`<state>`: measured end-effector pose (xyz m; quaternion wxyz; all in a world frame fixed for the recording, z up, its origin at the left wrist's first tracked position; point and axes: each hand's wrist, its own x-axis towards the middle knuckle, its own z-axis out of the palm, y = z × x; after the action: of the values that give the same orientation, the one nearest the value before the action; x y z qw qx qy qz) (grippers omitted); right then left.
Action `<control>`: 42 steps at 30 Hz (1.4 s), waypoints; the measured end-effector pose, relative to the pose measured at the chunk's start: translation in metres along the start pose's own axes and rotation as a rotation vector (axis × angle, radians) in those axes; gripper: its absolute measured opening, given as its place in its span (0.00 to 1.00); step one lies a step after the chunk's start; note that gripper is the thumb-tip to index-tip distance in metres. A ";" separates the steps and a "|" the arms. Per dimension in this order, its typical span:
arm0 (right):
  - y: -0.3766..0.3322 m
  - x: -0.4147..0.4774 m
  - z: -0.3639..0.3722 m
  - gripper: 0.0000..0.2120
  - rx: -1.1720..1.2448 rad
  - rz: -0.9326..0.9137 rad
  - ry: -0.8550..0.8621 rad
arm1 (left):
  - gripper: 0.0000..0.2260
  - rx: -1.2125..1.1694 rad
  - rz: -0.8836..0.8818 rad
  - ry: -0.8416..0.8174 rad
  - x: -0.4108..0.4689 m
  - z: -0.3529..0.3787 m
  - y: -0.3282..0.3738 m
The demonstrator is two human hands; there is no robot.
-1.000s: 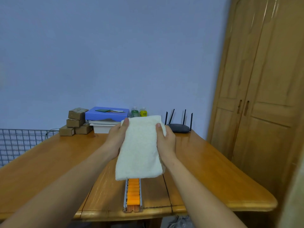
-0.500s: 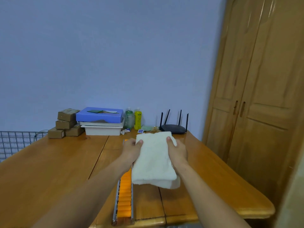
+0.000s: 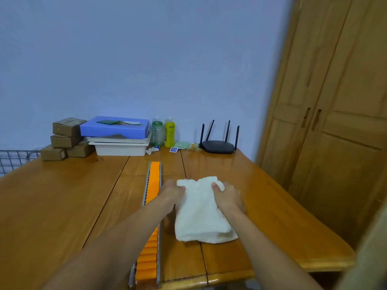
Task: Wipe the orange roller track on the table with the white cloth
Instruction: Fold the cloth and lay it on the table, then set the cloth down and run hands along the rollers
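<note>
Item: orange roller track [image 3: 154,181], a long strip of orange rollers in a grey metal frame, lying flat on the wooden table [image 3: 62,206] and running from the near edge toward the far end; its middle stretch is hidden behind the left forearm. Item: white cloth [image 3: 201,212], folded terry, lying on the table just right of the track, apparently not on the rollers; whether its left edge touches the frame cannot be told. Left hand [image 3: 172,192]: fingers closed on the cloth's upper left edge, positioned over the right side of the track. Right hand [image 3: 228,197]: thumb on top and fingers curled around the cloth's right edge, farther right of the track. Beyond the track's far end: a green bottle [image 3: 157,132] and a yellow bottle [image 3: 169,131] standing upright side by side. Left of the far end: a blue box [image 3: 115,128] stacked on white trays [image 3: 120,146], then brown cardboard boxes [image 3: 67,139]. Right of the far end: a black router [image 3: 218,145] with four antennas upright. Well to the right of the track, past the table's edge: a wooden wardrobe [image 3: 335,122], doors shut.
</note>
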<state>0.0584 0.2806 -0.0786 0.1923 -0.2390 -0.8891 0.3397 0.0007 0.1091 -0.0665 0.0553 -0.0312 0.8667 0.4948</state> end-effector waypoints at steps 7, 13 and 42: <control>0.012 0.004 0.010 0.24 -0.146 -0.006 0.006 | 0.21 0.125 -0.004 -0.001 0.010 0.016 -0.001; 0.023 0.001 0.016 0.23 -0.303 -0.056 0.011 | 0.16 0.241 -0.033 -0.017 0.013 0.023 -0.013; -0.011 0.004 0.025 0.07 -0.565 -0.323 0.060 | 0.08 0.412 0.207 0.140 0.022 -0.051 -0.029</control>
<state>0.0396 0.2629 -0.0877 0.1961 -0.1486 -0.9685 0.0372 -0.0217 0.0506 -0.0684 -0.0508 0.0353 0.9497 0.3071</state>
